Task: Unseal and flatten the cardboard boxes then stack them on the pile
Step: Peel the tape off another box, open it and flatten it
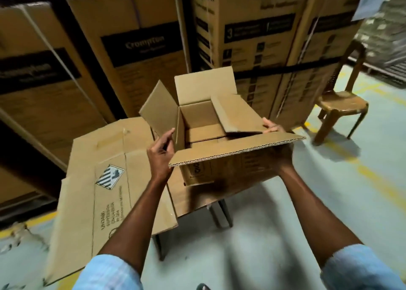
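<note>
An open brown cardboard box (228, 171) is held in mid-air in front of me, its four top flaps spread out and its bottom flaps folded inside. My left hand (161, 152) rests at the box's left wall, fingers loosely curled near the corner. My right hand (273, 128) grips the right side, fingertips showing over the right flap, the rest hidden under the near flap. Below and to the left lies the pile of flattened cardboard (105, 179), printed with a hazard label, resting on a low dark-legged stand (222, 212).
Tall printed cartons (142, 48) stand stacked in a wall right behind the box. A brown plastic chair (342, 105) sits at the right on the grey floor (329, 190) with yellow lines. Pallets lie at the far right.
</note>
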